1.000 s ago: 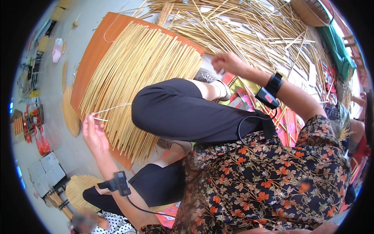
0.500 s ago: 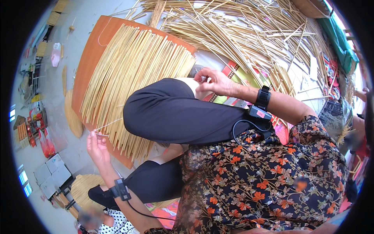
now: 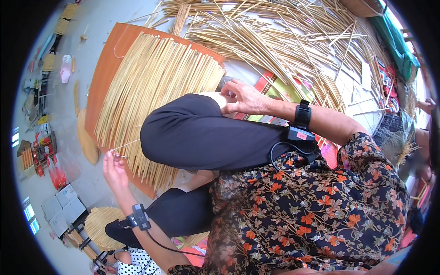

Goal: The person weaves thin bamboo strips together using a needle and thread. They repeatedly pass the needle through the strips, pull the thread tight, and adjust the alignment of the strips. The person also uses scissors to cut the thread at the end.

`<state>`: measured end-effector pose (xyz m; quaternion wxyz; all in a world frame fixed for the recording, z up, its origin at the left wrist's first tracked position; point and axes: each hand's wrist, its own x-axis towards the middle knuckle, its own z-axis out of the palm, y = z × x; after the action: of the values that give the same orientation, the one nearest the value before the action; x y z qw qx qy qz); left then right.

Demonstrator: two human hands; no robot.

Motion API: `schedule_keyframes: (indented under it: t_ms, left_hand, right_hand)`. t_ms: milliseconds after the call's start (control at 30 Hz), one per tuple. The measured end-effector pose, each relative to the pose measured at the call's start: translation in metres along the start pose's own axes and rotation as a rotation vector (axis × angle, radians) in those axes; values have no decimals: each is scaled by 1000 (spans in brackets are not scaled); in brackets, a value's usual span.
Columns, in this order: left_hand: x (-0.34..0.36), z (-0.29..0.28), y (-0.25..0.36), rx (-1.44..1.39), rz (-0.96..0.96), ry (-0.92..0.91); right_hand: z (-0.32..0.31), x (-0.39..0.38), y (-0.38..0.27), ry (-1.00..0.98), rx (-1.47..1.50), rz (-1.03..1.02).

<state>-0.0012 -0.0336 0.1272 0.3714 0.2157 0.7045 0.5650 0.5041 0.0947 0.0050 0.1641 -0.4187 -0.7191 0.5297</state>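
Note:
A row of straw-coloured stalks point(image 3: 156, 78) lies side by side on an orange-brown board point(image 3: 101, 87). At the board's lower left edge, my left hand point(image 3: 114, 172) pinches a thin white thread point(image 3: 126, 145), which runs taut toward my raised knee and disappears behind it. A short pale length sticks out from those fingertips; whether it is thread or a needle I cannot tell. My right hand point(image 3: 246, 99) rests on the bare lower part of my bent leg point(image 3: 215, 97), beyond the dark trouser leg. Its fingers are curled together, and whatever they hold is hidden.
A large heap of loose stalks point(image 3: 256, 41) spreads over the floor at the far right. Behind it are a basket point(image 3: 362, 7) and green cloth point(image 3: 396, 43). A round woven mat point(image 3: 103, 227) and another person's dotted sleeve point(image 3: 133, 261) are at the lower left. Grey boxes point(image 3: 64, 206) stand left.
My right hand has slid slightly nearer along the leg, its fingers now lower and more curled over. The left hand keeps its pinch on the thread. The whole view has shifted a little.

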Motion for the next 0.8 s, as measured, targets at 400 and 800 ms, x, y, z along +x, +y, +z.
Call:
schedule_keyframes:
  t_ms: [400,800]
  left_hand:
    - [16,28,3,-19,12,-78]
    - [33,10,17,-59,42,-89]
  right_hand:
    - [-40,21,-10,-199,-316,-113]
    - [-21,50,-9,-250,-244,-110]
